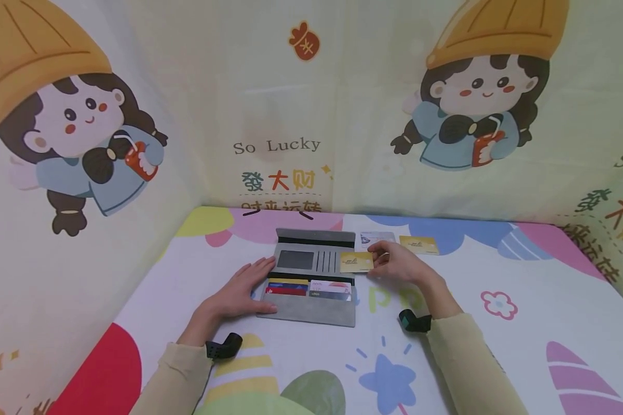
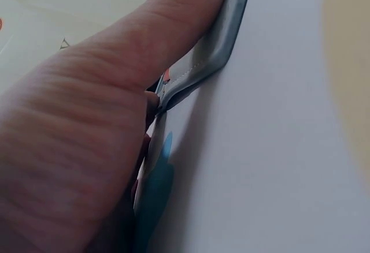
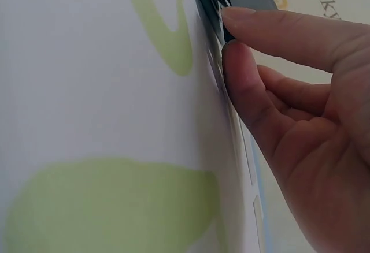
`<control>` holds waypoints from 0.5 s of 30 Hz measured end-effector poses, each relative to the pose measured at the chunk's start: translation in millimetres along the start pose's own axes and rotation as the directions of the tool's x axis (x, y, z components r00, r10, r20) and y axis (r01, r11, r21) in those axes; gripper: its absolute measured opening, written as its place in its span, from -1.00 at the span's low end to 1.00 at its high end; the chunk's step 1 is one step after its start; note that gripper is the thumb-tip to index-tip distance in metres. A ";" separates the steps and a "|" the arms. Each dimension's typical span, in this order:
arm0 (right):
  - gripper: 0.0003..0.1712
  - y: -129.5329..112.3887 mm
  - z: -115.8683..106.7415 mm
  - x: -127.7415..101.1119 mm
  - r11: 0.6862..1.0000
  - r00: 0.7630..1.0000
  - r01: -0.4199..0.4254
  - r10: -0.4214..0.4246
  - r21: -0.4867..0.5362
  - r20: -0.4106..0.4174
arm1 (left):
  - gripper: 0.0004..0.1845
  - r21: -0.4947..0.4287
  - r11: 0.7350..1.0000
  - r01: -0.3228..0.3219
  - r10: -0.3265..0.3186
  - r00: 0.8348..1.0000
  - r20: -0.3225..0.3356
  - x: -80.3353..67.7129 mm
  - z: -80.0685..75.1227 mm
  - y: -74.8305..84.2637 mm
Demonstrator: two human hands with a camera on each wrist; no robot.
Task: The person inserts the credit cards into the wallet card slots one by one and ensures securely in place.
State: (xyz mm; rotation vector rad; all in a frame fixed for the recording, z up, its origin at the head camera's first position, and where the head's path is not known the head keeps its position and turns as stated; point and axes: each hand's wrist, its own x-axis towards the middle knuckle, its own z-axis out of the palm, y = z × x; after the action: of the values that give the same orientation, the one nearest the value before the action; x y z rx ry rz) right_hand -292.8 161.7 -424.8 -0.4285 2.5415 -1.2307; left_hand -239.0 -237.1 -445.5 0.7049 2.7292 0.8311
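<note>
A long grey wallet (image 1: 311,312) lies unfolded on the table, with cards in its lower pockets and a dark window panel above. My left hand (image 1: 242,290) rests at its left edge, fingers stretched along the side. In the left wrist view the thumb (image 2: 167,28) presses on the wallet's rim. A gold card (image 1: 355,262) lies over the wallet's right side, beside the narrow upper slots. My right hand (image 1: 401,263) pinches the card's right end between thumb and fingers. The right wrist view shows that hand (image 3: 306,108) edge-on, with the card barely visible.
Behind the right hand lie a silvery card (image 1: 376,238) and another gold card (image 1: 420,245), side by side. The table wears a white cloth (image 1: 462,357) with coloured prints. A printed cloth backdrop (image 1: 374,190) rises behind the table.
</note>
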 end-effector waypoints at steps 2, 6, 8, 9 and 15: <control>-0.38 0.6 -0.5 -0.6 1.000 1.000 0.012 -0.012 0.000 -0.005 | 0.15 0.005 1.000 -0.002 0.002 1.000 0.002 0.4 0.1 -0.1; -0.38 0.6 0.8 -0.2 1.000 1.000 0.025 -0.025 -0.002 -0.016 | 0.16 0.008 1.000 0.003 -0.003 1.000 0.005 0.8 0.2 -0.3; -0.38 -0.1 2.4 0.8 0.999 0.999 0.034 -0.034 0.001 -0.019 | 0.16 0.009 1.000 0.007 -0.007 1.000 0.005 0.7 0.3 -0.4; -0.38 -0.6 3.4 1.3 0.999 0.999 0.040 -0.040 0.005 -0.016 | 0.16 0.010 1.000 0.009 -0.009 1.000 0.004 0.7 0.4 -0.5; -0.38 -2.7 7.1 3.0 0.999 0.999 0.052 -0.052 0.001 0.000 | 0.16 0.010 1.000 0.010 -0.010 1.000 0.004 0.6 0.9 -0.4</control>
State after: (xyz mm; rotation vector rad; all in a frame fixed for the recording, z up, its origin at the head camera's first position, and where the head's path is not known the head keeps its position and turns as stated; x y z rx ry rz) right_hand -292.4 153.9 -427.2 -0.4972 2.5446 -1.2500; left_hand -239.3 -236.6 -446.5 0.6942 2.7332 0.8136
